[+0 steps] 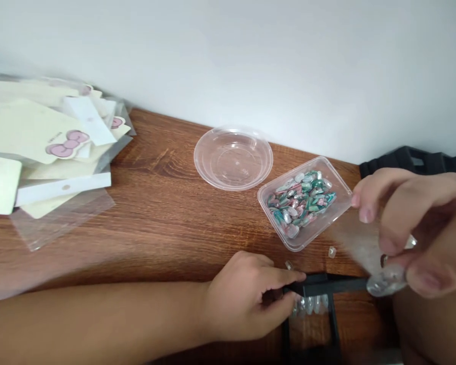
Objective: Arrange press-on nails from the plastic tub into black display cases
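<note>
My left hand (251,299) is closed, its thumb and fingers pinching the end of a black bar on a dark frame (338,286) at the table's front edge. Below that bar hangs a row of shiny clear press-on nails (313,304). At the right, my right hand (421,228) pinches a clear press-on nail (387,280) between thumb and fingers, above and right of the frame. More shiny bits show between its fingers, too blurred to make out. A rectangular clear box (307,238) holds many green, pink and silver press-on nails (304,200).
Behind the box stands a round clear plastic dish (233,177). Cream cards with pink bows and clear sleeves (53,132) are piled at the left. One small clear piece (332,252) lies on the wooden table (167,213). Black ridged objects (414,159) sit by the white wall (228,56).
</note>
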### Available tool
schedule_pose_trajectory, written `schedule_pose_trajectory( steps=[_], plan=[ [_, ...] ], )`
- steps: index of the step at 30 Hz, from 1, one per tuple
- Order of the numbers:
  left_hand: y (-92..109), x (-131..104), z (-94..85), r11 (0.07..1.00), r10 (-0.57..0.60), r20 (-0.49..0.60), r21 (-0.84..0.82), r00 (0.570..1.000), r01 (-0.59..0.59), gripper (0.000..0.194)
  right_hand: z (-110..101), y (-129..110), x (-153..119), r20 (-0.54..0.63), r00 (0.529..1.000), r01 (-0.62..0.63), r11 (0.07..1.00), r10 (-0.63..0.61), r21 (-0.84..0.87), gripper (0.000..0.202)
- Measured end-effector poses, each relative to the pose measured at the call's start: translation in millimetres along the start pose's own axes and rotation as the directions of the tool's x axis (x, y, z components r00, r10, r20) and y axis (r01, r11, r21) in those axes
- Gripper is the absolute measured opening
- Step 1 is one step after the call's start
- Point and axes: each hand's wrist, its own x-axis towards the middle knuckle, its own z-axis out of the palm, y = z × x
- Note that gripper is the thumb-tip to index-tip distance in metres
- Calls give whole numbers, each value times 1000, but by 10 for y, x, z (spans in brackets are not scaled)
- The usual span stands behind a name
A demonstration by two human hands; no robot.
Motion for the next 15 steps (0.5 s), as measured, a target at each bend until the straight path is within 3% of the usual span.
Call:
schedule_pose_trajectory(
  steps=[1,3,5,7,8,9,12,15],
  plan=[
    [-2,-4,1,1000,0,8,12,1000,0,30,-43,-32,28,70,997,23,996,-30,90,30],
    [-6,-9,1,1000,-12,36,25,999,11,30,-149,-126,46,86,993,69,981,-86,179,24],
    [-9,-9,-1,999,-29,76,17,997,28,31,-242,-263,-10,40,992,114,989,-118,95,19],
    [-7,-1,-7,1000,-24,104,-1,994,24,29,-259,-431,-165,120,984,133,991,-129,-32,13],
    [-3,5,-10,1000,-15,115,-7,993,16,27,-222,-517,-280,34,995,94,991,-92,-92,14],
    [3,12,-13,1000,-7,125,-11,992,9,25,-153,-596,-415,-152,985,61,987,-84,-149,17],
    [22,29,-10,1000,-10,142,-17,990,13,24,210,-759,-874,-315,949,-62,972,-14,-229,18],
    [22,26,12,999,-37,135,-26,990,41,25,632,-785,-1274,-379,921,-182,961,92,-209,26]
  ],
)
